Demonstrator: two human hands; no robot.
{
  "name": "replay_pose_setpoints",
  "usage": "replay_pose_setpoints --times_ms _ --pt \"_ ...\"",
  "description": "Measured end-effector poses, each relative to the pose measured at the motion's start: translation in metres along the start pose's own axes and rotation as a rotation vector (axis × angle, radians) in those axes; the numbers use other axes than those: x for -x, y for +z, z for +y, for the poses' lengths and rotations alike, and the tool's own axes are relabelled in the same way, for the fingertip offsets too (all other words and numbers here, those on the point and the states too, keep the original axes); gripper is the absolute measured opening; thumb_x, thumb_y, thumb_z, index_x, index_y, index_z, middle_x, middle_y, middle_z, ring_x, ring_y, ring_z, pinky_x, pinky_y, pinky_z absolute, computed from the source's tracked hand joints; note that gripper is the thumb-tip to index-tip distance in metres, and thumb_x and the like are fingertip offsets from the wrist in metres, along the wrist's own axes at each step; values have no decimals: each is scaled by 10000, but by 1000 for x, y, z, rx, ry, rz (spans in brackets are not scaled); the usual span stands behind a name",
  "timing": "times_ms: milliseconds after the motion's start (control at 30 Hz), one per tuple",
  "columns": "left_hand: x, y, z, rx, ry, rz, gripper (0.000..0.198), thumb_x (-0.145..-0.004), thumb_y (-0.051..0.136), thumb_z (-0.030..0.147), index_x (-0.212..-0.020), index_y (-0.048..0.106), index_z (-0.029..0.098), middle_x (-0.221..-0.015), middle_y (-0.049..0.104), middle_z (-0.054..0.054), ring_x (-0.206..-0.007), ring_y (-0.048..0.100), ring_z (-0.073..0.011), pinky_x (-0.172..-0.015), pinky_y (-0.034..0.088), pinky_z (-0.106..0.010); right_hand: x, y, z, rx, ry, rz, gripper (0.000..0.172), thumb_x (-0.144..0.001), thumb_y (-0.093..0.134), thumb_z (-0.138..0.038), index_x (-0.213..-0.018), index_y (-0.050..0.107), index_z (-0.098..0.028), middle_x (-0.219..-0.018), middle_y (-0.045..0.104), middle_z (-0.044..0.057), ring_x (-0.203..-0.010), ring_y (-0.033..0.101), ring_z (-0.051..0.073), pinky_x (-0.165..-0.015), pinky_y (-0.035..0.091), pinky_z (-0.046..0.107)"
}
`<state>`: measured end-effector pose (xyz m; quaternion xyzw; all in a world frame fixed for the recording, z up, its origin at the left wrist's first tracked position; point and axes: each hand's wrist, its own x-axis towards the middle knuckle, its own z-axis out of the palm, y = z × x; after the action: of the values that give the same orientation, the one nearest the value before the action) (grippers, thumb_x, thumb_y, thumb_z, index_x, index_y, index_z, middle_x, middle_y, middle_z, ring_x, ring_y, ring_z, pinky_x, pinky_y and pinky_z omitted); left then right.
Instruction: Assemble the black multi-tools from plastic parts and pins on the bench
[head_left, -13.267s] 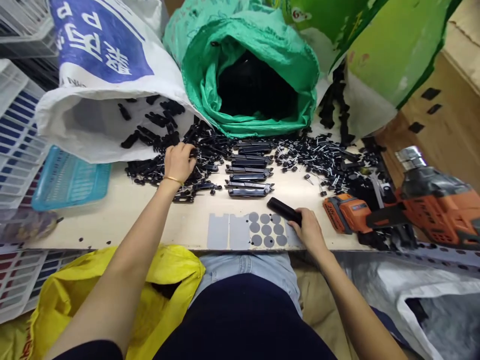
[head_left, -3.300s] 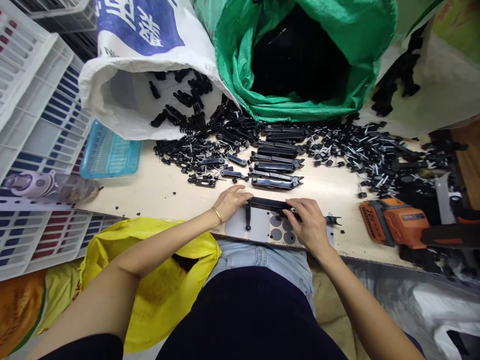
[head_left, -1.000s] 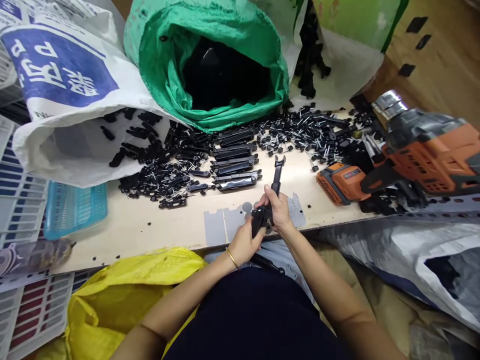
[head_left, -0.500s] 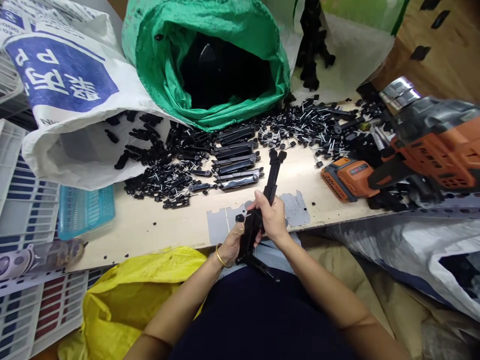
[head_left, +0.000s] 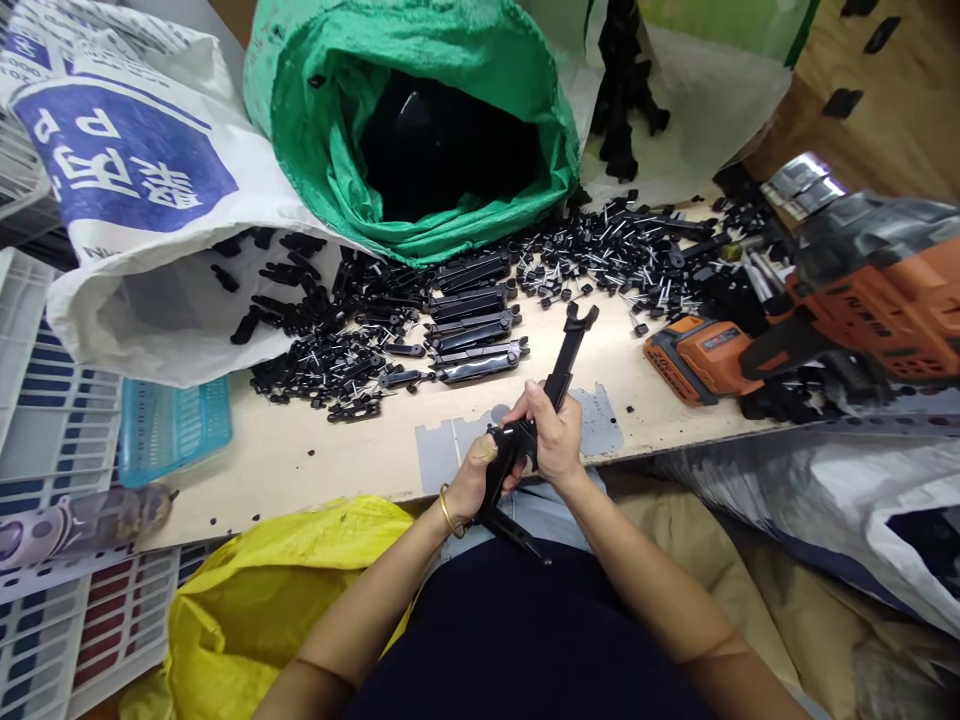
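Both hands grip a black hinged plastic bracket (head_left: 568, 352) over the bench's front edge, close to my body. My left hand (head_left: 474, 478) is closed on its lower body, the thumb pressing near a joint where a small pale pin end shows. My right hand (head_left: 553, 430) wraps around the upper arm, whose forked end points up and away. A slim lower leg (head_left: 521, 538) of the bracket sticks out below, toward my lap. Fingers cover much of the middle joint. Several similar folded black brackets (head_left: 480, 362) lie in a column beyond my hands.
Heaps of small black parts (head_left: 330, 365) and black-headed pins (head_left: 645, 250) cover the bench's rear. An orange cordless drill (head_left: 862, 310) lies at right. A green sack (head_left: 315, 150), white sack (head_left: 150, 270), blue basket (head_left: 176, 425) and yellow sack (head_left: 247, 570) surround the bench (head_left: 277, 460).
The bracket's forked arm has swung to the right. The black-headed pin that stood out by my left thumb no longer shows there. Both hands keep their hold.
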<state>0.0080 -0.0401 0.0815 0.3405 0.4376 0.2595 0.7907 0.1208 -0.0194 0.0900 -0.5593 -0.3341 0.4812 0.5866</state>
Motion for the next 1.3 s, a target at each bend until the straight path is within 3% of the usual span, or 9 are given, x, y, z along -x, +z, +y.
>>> replay_pose_setpoints --times_ms 167,367,567,733,900,1067,1200,1300 --pt "-1 -1 8 -44 28 -60 651 -667 418 781 -769 533 149 -584 525 -3 -434 411 -70 -406 312 -200 8 4 1 -119 -18 155 410 -830 517 -481 -555 547 -178 -565 612 11 -502 572 123 -525 459 250" --pt "-4 3 6 74 -31 -35 666 -643 415 794 -730 514 141 -569 535 -12 -405 416 -73 -370 328 -193 -1 -3 -2 -37 112 9 445 -769 568 -537 -516 519 -173 -520 608 24 -495 562 120 -502 444 227" --pt "-5 0 -2 33 121 -36 703 -667 453 761 -963 533 129 -572 534 7 -404 408 -73 -375 319 -190 6 3 -1 -83 -34 152 437 -825 512 -502 -542 551 -172 -563 619 15 -492 572 113 -506 443 231" --pt "1 -6 -2 12 110 -31 704 -723 437 725 -1101 512 135 -590 530 13 -417 407 -74 -378 318 -186 3 5 -3 -38 31 -37 466 -809 539 -503 -485 549 -168 -460 557 5 -441 532 103 -461 408 217" --pt "5 -10 -3 -58 211 -5 728 -722 422 752 -1088 533 133 -583 527 13 -413 406 -72 -377 324 -187 6 11 -5 -46 -64 86 463 -834 491 -509 -529 578 -173 -496 564 1 -471 521 98 -502 421 225" --pt "9 -10 -8 14 167 6 695 -734 394 757 -1055 548 160 -603 538 4 -429 403 -75 -387 326 -192 4 11 -12 -38 12 -119 451 -819 536 -473 -484 546 -171 -463 552 -1 -452 512 97 -476 399 222" --pt "7 -9 -2 -15 239 -23 680 -769 362 731 -1078 546 154 -584 529 -1 -433 411 -86 -395 335 -205 9 16 -8 -67 -58 46 404 -840 511 -462 -549 551 -185 -499 586 -3 -489 550 110 -508 436 227" --pt "6 -10 9 -66 228 -68 695 -777 374 722 -1158 506 156 -623 525 -4 -456 403 -83 -413 332 -204 8 15 -5 -109 -56 40 391 -841 522 -444 -545 504 -190 -547 615 4 -548 576 116 -546 451 227"
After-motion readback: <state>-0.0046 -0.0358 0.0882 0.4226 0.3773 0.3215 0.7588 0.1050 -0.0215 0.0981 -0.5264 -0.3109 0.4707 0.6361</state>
